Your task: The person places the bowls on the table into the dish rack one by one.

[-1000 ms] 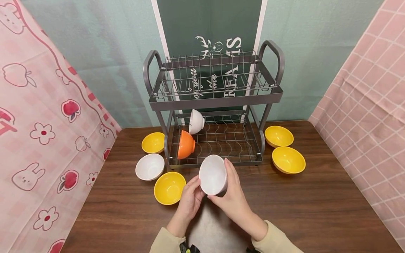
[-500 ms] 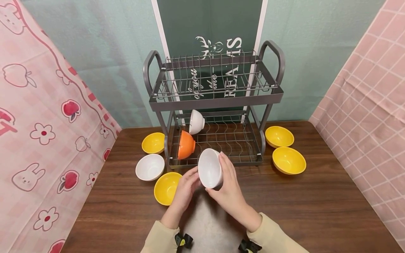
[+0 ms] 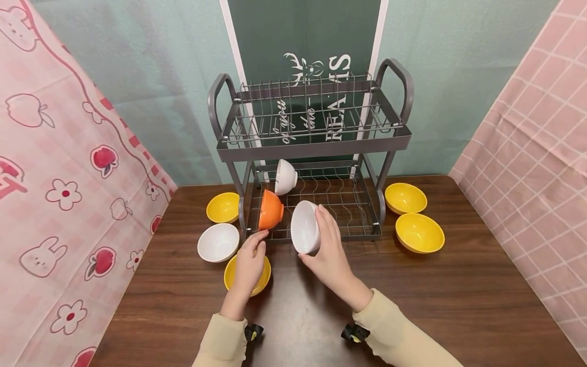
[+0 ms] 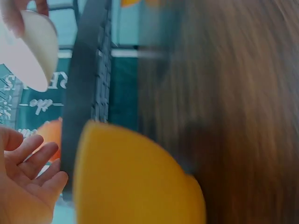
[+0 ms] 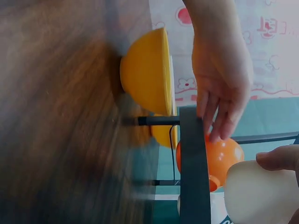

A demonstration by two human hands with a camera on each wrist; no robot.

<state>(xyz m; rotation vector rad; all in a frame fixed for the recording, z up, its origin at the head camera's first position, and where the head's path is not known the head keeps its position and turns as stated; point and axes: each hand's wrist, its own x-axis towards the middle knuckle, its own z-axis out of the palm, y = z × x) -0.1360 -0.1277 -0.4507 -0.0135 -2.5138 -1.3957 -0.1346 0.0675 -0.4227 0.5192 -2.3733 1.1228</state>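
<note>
My right hand (image 3: 329, 250) grips a white bowl (image 3: 304, 227) by its rim and side, tilted with its mouth to the left, in front of the rack's lower tier. My left hand (image 3: 248, 265) holds nothing; its relaxed fingers reach toward the orange bowl (image 3: 271, 210), above a yellow bowl (image 3: 261, 280) on the table. The orange bowl stands on its side at the left of the lower tier, with another white bowl (image 3: 286, 177) on its side behind it. In the right wrist view, the left fingers (image 5: 219, 116) overlap the orange bowl.
A grey two-tier dish rack (image 3: 312, 148) stands at the back of the wooden table (image 3: 458, 306). Left of it sit a yellow bowl (image 3: 223, 207) and a white bowl (image 3: 218, 243). Two yellow bowls (image 3: 405, 198) stand to its right. Fabric hangs around the table.
My left hand has let go of the white bowl and moved left, near the orange bowl. My right hand has carried the white bowl forward toward the rack.
</note>
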